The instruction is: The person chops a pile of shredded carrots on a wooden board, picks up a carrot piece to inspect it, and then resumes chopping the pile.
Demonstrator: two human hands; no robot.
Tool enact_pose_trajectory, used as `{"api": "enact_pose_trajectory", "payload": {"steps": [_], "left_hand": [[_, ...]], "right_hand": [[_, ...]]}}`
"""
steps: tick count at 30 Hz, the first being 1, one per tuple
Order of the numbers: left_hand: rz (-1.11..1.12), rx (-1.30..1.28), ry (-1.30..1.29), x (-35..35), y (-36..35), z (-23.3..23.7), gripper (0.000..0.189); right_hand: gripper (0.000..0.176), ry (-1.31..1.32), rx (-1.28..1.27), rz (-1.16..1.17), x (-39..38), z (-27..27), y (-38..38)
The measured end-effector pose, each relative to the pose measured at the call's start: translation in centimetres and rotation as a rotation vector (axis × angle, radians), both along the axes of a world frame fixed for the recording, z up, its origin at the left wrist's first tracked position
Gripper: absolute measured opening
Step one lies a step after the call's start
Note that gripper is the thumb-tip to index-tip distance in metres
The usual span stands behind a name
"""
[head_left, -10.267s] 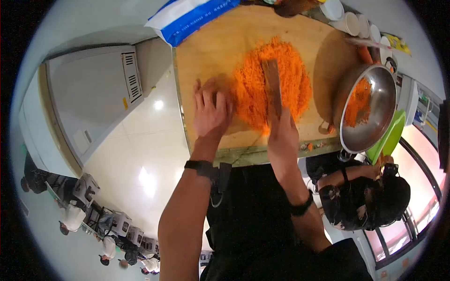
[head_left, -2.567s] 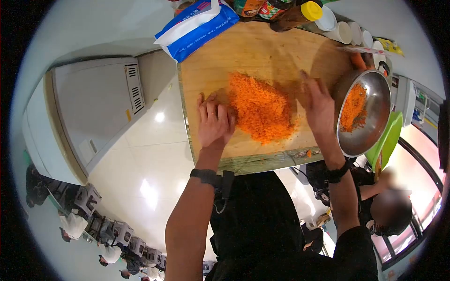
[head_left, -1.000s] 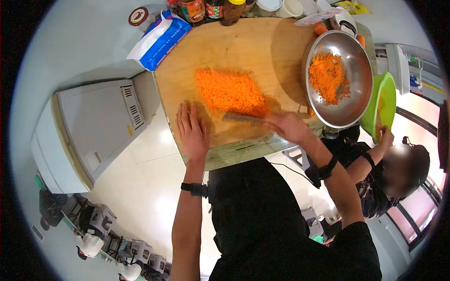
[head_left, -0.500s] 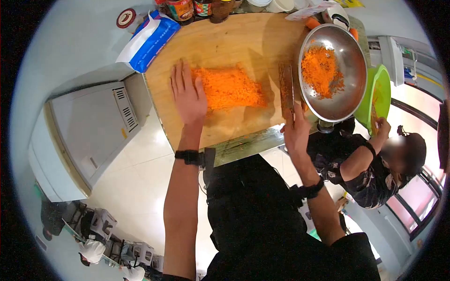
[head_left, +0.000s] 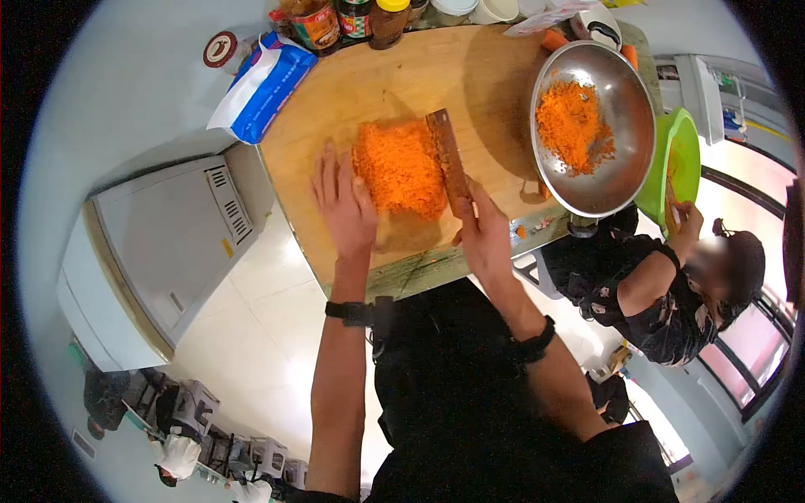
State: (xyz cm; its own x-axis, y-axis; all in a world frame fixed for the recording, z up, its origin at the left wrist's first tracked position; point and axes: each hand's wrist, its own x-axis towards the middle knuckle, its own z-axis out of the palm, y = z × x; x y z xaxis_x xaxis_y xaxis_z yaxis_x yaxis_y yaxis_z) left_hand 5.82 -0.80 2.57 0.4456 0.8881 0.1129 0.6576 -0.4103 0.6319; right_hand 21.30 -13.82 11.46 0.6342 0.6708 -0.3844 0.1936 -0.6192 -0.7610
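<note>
A pile of finely chopped carrot (head_left: 401, 170) lies on the wooden cutting board (head_left: 419, 75). My left hand (head_left: 345, 205) rests flat at the pile's left edge, fingers stretched out and thumb touching the carrot. Gripped in my right hand (head_left: 485, 230) is a cleaver (head_left: 450, 159), its handle hidden in my fingers. The broad, carrot-smeared blade stands against the pile's right side. To the right, a steel bowl (head_left: 616, 180) holds more chopped carrot.
Jars (head_left: 391, 21) line the board's far edge, with a blue-and-white packet (head_left: 272, 88) at the back left. A green basin (head_left: 686, 155) stands right of the steel bowl, and another person's hand (head_left: 689, 220) reaches to it. Whole carrots (head_left: 553, 40) lie behind the bowl.
My right hand has brought the cleaver left, from beside the bowl to the pile. The carrot pile is now narrower and more compact. My left hand stays at its left edge.
</note>
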Motion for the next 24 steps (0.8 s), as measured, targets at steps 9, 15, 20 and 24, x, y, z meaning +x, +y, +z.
{"api": "enact_pose_trajectory", "payload": {"steps": [9,15,20,24], "left_hand": [[-0.049,0.048,0.216,-1.9,-0.6,-1.6,0.044],[-0.026,0.018,0.198,-1.9,-0.7,-1.4,0.048],[-0.024,0.026,0.184,-1.8,-0.4,-1.2,0.050],[-0.014,0.031,0.165,-2.0,-0.3,-1.2,0.049]], "right_hand": [[0.026,-0.375,-0.204,0.414,0.5,-2.9,1.0],[0.028,-0.324,-0.487,0.387,1.3,-2.5,1.8],[0.033,0.045,-0.481,0.245,2.3,-1.6,0.9],[0.028,-0.068,-0.377,0.301,4.0,-1.6,-1.3]]}}
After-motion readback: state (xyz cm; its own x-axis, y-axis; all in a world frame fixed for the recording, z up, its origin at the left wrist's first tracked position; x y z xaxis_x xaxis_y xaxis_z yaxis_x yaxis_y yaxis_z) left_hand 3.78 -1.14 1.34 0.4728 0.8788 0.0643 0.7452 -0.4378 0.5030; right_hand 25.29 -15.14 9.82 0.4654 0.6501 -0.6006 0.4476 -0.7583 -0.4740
